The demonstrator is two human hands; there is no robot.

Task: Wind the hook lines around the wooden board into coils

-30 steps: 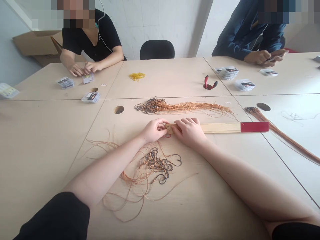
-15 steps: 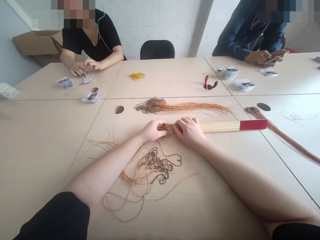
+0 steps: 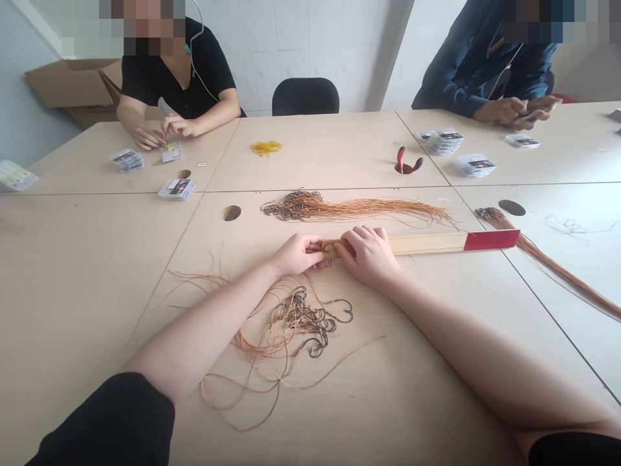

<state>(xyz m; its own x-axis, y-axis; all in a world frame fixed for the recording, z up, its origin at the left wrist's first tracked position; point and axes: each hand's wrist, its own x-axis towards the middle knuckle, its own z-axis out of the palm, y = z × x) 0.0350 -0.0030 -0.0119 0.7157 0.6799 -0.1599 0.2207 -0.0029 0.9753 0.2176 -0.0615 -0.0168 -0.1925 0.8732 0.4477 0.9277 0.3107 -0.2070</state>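
Observation:
A long, flat wooden strip (image 3: 427, 244) with a dark red right end lies crosswise before me. My left hand (image 3: 298, 254) pinches its left end between thumb and fingers. Just beside it, my right hand (image 3: 366, 252) grips the strip from above, fingers over the far edge and thumb on the near side. A fish hook (image 3: 328, 246) shows on the strip between my hands, partly hidden by fingers. A tangled pile of dark fish hooks (image 3: 310, 317) with orange-brown cords lies nearer me, under and beside my left forearm.
Beyond the strip lies a bundle of corded hooks (image 3: 295, 206); another bundle (image 3: 543, 249) is at right. Red-handled pliers (image 3: 408, 162) stand in a table hole. Small clear boxes (image 3: 446, 140) and yellow pieces (image 3: 266, 148) lie farther back. Two people sit opposite, their hands occupied.
The strip's red right end has shifted up very slightly. Both my hands keep their hold on it, almost unmoved.

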